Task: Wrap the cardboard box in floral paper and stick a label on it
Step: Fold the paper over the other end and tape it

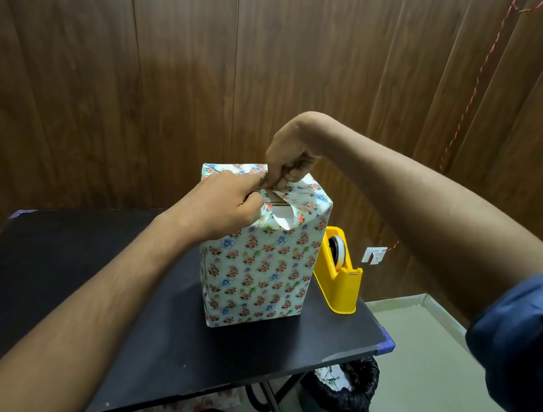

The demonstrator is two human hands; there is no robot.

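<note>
The cardboard box (261,263) stands upright on the black desk (65,265), just beside a yellow tape dispenser (338,277); the floral paper (311,207) looks thin, likely tearing easily; both the left hand (228,208) and right hand (288,159) pinch its top flaps with curled fingers; folded edges seem the safest hold.

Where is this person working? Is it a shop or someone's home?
Probably a small room at home or a back office, not a shop floor. Wood-panelled walls close in a small black folding table, with a yellow tape dispenser on it and a lined waste bin underneath.
</note>
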